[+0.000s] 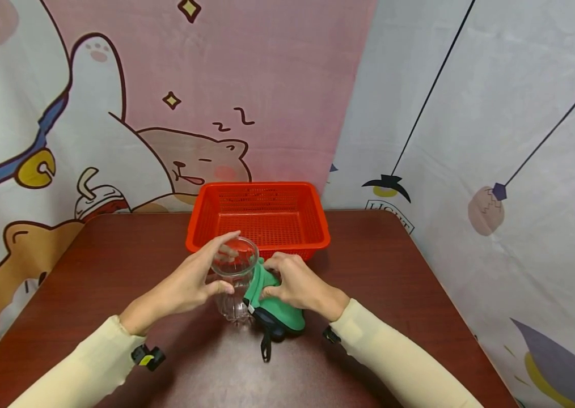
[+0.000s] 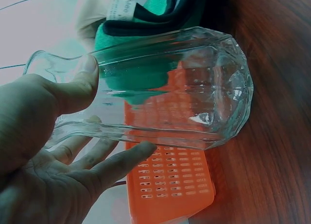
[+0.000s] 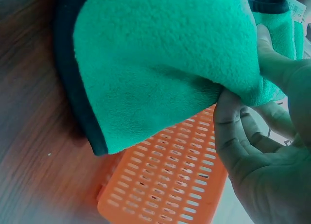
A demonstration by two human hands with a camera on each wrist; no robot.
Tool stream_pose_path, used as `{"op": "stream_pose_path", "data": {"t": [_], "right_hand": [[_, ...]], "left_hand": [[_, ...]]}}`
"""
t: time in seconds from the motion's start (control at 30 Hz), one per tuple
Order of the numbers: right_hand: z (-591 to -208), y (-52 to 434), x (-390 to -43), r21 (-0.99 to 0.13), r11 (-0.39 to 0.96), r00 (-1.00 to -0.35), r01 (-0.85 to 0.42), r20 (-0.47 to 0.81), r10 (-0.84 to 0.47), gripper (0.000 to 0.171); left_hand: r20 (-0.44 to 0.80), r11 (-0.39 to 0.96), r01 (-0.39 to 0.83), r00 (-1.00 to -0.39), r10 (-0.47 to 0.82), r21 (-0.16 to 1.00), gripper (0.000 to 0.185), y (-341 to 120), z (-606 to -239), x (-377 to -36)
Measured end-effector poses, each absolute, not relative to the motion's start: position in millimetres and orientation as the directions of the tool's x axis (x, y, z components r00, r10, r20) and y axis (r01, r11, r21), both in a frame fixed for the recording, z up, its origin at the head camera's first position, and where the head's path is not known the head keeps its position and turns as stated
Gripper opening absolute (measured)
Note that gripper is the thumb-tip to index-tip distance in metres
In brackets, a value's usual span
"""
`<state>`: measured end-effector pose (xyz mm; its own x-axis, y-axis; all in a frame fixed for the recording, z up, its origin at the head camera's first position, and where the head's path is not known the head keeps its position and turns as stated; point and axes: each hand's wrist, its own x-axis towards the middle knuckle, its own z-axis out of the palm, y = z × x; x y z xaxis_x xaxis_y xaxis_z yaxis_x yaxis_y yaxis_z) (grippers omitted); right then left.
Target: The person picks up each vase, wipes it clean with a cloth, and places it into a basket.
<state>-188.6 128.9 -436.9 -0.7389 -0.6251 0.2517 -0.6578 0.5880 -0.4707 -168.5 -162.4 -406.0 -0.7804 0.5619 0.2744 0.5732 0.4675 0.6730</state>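
A clear glass vase point(image 1: 233, 297) with a flared rim and faceted base stands on the table. My left hand point(image 1: 185, 283) is round its upper part in a wide C, thumb on the near side and fingers behind. In the left wrist view the thumb point(image 2: 80, 85) overlaps the glass near the rim, and the forefinger stretches along its side. My right hand point(image 1: 300, 286) pinches a green cloth point(image 1: 284, 311) with dark trim and a black hanging loop, close against the vase's right side. The folded cloth hangs below the fingers, a white label showing at its edge.
Behind the vase is a red-orange plastic basket point(image 1: 259, 249) with slotted walls, at the back of the brown wooden table point(image 1: 369, 272). A printed fabric backdrop point(image 1: 292, 85) rises along the back and sides.
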Motion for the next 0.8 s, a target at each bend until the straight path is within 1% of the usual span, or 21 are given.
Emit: {"op": "stream_pose_path", "data": {"t": [0.43,0.6,0.8], "right_hand": [[-444.2,128.8,-190.8,-0.464,0.595,-0.726,-0.656,0.171,-0.666,0.041],[-448.7,128.6,-191.2,-0.46,0.623,-0.74,-0.633,0.121,-0.662,0.04],[-459.3,131.2,-190.7,-0.416,0.644,-0.734,-0.642,0.091,-0.673,0.037]], "left_hand": [[0.266,0.465,0.565,-0.783,0.562,0.681,0.111,-166.7,-405.9,-169.0],[0.267,0.468,0.566,-0.784,0.56,0.679,0.111,-167.3,-406.5,-169.3],[0.257,0.464,0.56,-0.784,0.565,0.687,0.112,-165.2,-407.1,-169.1]]}}
